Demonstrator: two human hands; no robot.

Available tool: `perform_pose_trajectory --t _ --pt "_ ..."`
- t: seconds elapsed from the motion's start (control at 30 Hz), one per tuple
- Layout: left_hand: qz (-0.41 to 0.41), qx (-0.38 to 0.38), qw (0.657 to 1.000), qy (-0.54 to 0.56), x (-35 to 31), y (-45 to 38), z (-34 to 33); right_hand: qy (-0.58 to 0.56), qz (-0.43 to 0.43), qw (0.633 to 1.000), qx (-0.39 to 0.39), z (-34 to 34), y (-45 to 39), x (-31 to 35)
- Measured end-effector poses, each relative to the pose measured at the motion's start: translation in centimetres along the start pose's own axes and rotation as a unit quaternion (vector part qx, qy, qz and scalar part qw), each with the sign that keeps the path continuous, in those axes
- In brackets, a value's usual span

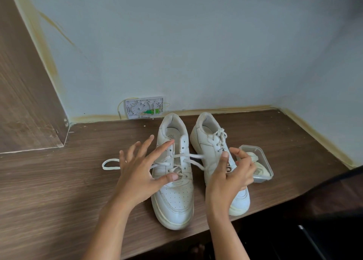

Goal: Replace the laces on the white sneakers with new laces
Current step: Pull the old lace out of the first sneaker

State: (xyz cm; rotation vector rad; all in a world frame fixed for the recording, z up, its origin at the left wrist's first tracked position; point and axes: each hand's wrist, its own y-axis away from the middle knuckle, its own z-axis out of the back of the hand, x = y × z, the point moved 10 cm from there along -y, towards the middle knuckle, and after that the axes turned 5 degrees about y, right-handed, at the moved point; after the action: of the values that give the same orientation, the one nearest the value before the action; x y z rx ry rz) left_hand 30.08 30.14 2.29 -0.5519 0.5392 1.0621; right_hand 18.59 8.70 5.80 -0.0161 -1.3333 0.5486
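The left hand (137, 167) hovers with its fingers spread and straight, released, holding nothing; its thumb tip lies over the lower eyelets of the left sneaker (173, 181) and its index finger reaches across the upper lacing. Under those fingers the lace (188, 155) is only partly threaded: a few rows cross the tongue, and a loose length runs off toward the other hand. On the far side of the left hand from the shoe, a loop of the same white lace (110, 164) lies flat on the wooden desk (59, 200).

The right hand (231, 173) is raised over the right sneaker (212, 147), fingers curled, thumb up. The loose lace end leads to it, but whether the fingers actually pinch the lace cannot be made out. The right sneaker, just beyond and beneath this hand, is fully laced with a bow at the top. Both shoes stand side by side, toes toward the person.

Just outside the right hand sits a clear plastic container (264, 161) with pale bundled laces (257, 165) in it. Farther off, past the heels, a white wall box (144, 107) with a green connector sits against the wall.
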Motion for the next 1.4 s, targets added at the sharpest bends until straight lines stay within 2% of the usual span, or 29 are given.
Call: perform_pose_trajectory --t 0.1,0.23,0.3,0.43,0.5,0.63,0.73,0.8,0.9,1.03,1.13,1.23,1.4 --pt "0.001 -0.004 1.000 0.008 -0.1 0.0 0.1 0.039 0.112 0.992 0.049 -1.2 0.8 2.5" --pt "0.000 -0.004 1.000 0.009 -0.1 0.0 0.0 0.191 0.233 0.939 0.163 -4.7 3.3 3.6" --pt "-0.006 -0.006 1.000 0.005 -0.2 0.0 0.0 0.232 0.259 0.920 0.182 -5.7 4.3 3.3" --pt "-0.009 -0.006 1.000 0.000 0.0 -0.1 -0.1 0.231 0.273 0.918 0.170 -5.8 4.7 3.4" --pt "-0.006 -0.004 1.000 -0.003 0.0 -0.1 -0.1 0.207 0.260 0.930 0.158 -5.4 4.5 3.6" --pt "0.000 0.008 1.000 0.004 0.1 -0.1 -0.2 0.109 0.189 0.975 0.049 -2.3 2.2 3.4" --pt "-0.001 0.014 1.000 0.001 0.2 -0.1 -0.3 0.048 0.109 0.992 -0.052 0.6 0.0 2.0" --pt "-0.003 0.013 1.000 0.001 0.2 -0.1 -0.2 0.035 0.051 0.996 -0.068 1.3 -0.9 0.5" --pt "-0.001 0.014 1.000 0.000 0.2 -0.1 -0.2 0.063 0.035 0.996 -0.050 0.7 -0.7 -0.2" --pt "-0.001 0.013 1.000 0.001 0.2 0.0 -0.2 0.065 0.092 0.994 -0.001 -0.9 0.2 1.0" --pt "0.002 0.014 1.000 0.012 0.1 -0.1 -0.2 0.125 0.181 0.972 0.082 -2.9 1.1 2.6" --pt "0.001 0.012 1.000 0.014 0.0 -0.1 -0.2 0.192 0.220 0.939 0.182 -5.4 2.7 2.3" --pt "-0.001 0.009 1.000 0.010 0.0 0.0 -0.2 0.198 0.225 0.939 0.170 -5.6 2.8 2.0"
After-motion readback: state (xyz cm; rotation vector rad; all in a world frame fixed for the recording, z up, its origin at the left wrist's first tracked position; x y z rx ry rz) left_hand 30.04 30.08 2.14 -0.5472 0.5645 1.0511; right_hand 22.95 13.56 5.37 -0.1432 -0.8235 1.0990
